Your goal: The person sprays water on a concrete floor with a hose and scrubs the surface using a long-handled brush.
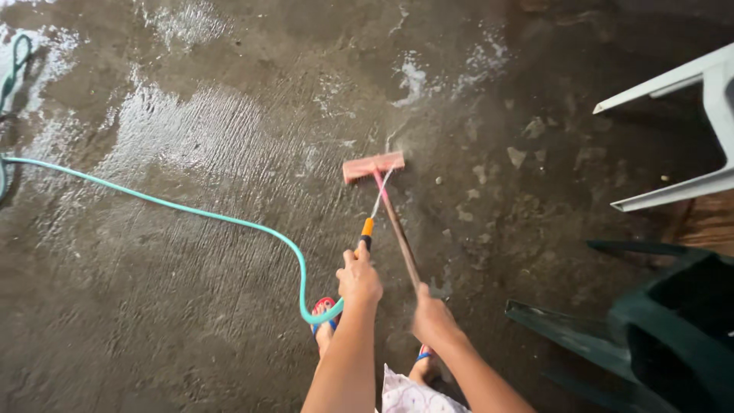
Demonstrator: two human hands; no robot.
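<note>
Left hand: the left hand [358, 278] is closed round the hose nozzle [367, 232], orange tip aimed toward twelve o'clock, a thin jet of water [381, 195] shooting at the brush.
Right hand: the right hand [433, 315] is blurred but wrapped shut on the wooden handle [401, 239], gripping near its lower end.
Brush: the pink scrubbing brush head [373, 166] sits flat on the wet concrete floor [191, 229], at about twelve o'clock from the hands, the handle slanting back toward five o'clock.
Hose: the green hose [191, 212] snakes in from nine o'clock and loops by the foot [324, 320] in a sandal.
Step in hand: scrub and rinse together, I'd say; water lands right at the bristles.
Floor: shiny puddles toward eleven o'clock, duller dirty patches toward two o'clock.
Next move calls for: probably keeping the jet on the bristles while pushing toward those patches.
Around: a white plastic chair [711, 92] at three o'clock, a dark green chair [657, 329] at four.
</note>
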